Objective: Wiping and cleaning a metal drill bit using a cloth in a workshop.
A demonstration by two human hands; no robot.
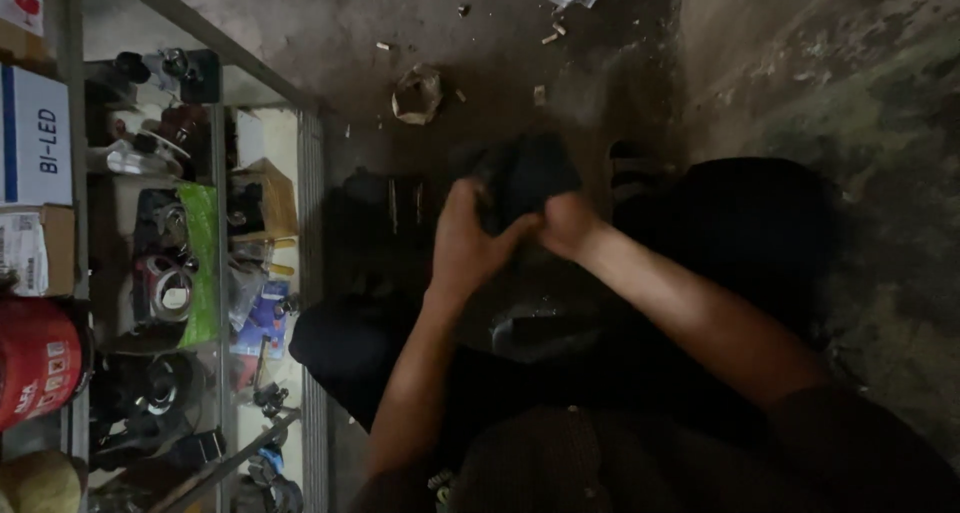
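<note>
Both hands meet over the person's lap, above a bare, stained concrete floor (pixel 820 93). The left hand (pixel 468 243) has its fingers curled shut around the near edge of a dark, soft-looking black object (pixel 530 178), perhaps cloth or rubber; the light is too dim to tell which. The right hand (pixel 566 225) is closed on the same object from the other side, knuckles touching the left hand's fingers. Along the floor's left edge stands a glass-fronted metal display shelf (pixel 215 273) crowded with small parts, with a red cylindrical tin (pixel 40 358) at its near left. A crumpled scrap of paper (pixel 417 95) lies on the floor beyond the hands.
</note>
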